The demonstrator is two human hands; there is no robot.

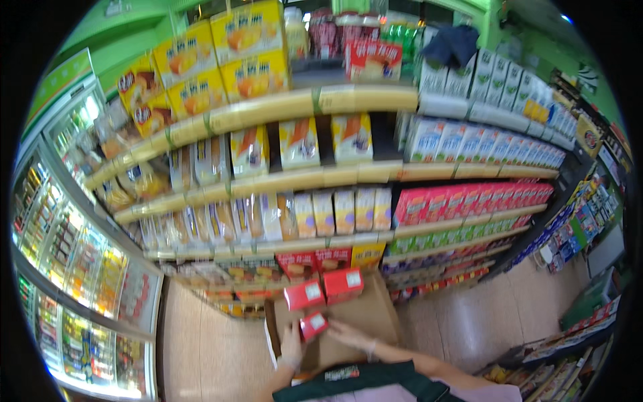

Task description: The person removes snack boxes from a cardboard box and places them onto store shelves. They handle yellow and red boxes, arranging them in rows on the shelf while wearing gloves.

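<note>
A small red box (313, 325) with a white patch on top is held low in front of me, above an open brown cardboard carton (378, 309). My left hand (292, 344) grips its left side, fingers closed against it. From the right, the fingertips of my right hand (347, 336) press on the box's other side. Two more red boxes lie at the carton's far end, a left one (304, 295) and a right one (343, 285), apart from my hands.
Beyond the carton rises a store shelf (355, 173) with yellow boxes (248, 33), white cartons (469, 142) and pink packs (469, 202). Lit glass-door coolers (80, 268) line the left. At lower right stands a low product rack (566, 372) beside the tiled floor (462, 328).
</note>
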